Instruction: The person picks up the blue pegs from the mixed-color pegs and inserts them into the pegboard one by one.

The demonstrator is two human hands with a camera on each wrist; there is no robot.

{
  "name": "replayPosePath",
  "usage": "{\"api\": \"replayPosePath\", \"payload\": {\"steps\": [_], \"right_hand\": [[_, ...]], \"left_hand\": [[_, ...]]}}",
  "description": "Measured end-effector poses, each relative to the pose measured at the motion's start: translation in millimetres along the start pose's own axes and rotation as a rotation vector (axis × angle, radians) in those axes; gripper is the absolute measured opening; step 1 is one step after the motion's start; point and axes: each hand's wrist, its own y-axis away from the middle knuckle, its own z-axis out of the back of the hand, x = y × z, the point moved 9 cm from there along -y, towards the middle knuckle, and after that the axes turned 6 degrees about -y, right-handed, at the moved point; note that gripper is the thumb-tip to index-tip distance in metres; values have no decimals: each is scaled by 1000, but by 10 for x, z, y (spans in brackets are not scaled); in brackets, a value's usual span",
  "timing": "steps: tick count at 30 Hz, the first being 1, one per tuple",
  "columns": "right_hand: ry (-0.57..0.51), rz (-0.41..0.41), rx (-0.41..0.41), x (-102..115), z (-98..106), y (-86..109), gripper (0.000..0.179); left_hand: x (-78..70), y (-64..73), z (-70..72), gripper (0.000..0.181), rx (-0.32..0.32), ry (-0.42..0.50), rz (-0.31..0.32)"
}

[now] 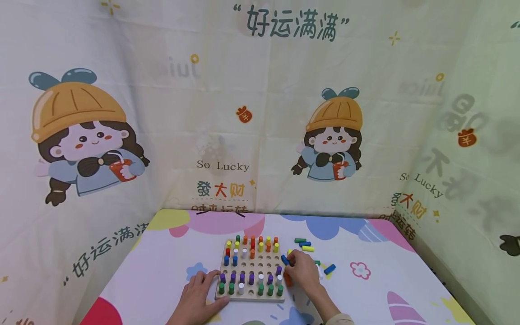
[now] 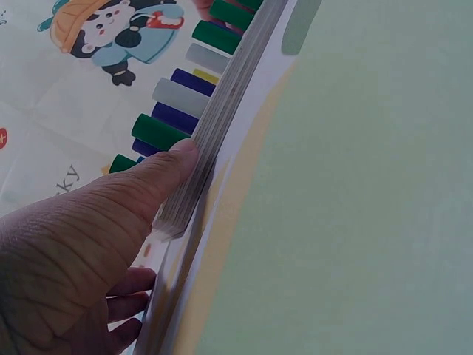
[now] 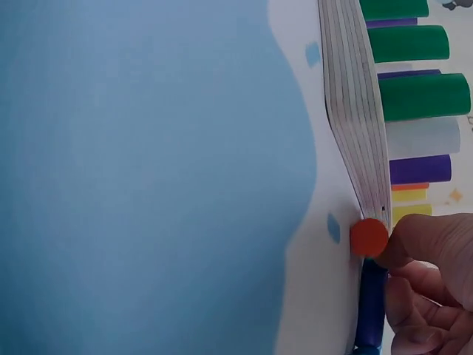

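Observation:
A wooden pegboard [image 1: 248, 299] stands on the table, with coloured pegs upright in many of its holes. At its near left corner rests my left hand [image 1: 197, 295]; the thumb [image 2: 181, 151] presses the front edge beside a green peg [image 2: 159, 132], and a fingertip touches the left side. My right hand [image 1: 304, 271] is at the board's right side, pinching a blue peg [image 1: 285, 260] with thumb and fingertips. Close under that hand lies an orange peg [image 3: 369, 238], its round end facing the right wrist camera.
Loose pegs lie right of the board, among them a green peg [image 1: 300, 240], a yellow peg [image 1: 308, 248] and a blue peg [image 1: 330, 269]. Printed cloth walls [image 1: 260, 135] enclose the patterned table [image 1: 341, 298] at the back and sides.

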Motion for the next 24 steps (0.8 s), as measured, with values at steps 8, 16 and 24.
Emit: {"api": "replayPosePath", "payload": {"steps": [8,16,24], "right_hand": [[9,-4,6,-16,-2,10,19],[-14,-16,0,-45,-4,29,17],[-23,6,-53,-20,77,56,19]], "left_hand": [[-13,13,9,87,-6,0,0],[9,3,-21,89,23,36,17],[7,0,-2,87,11,22,9]]}}
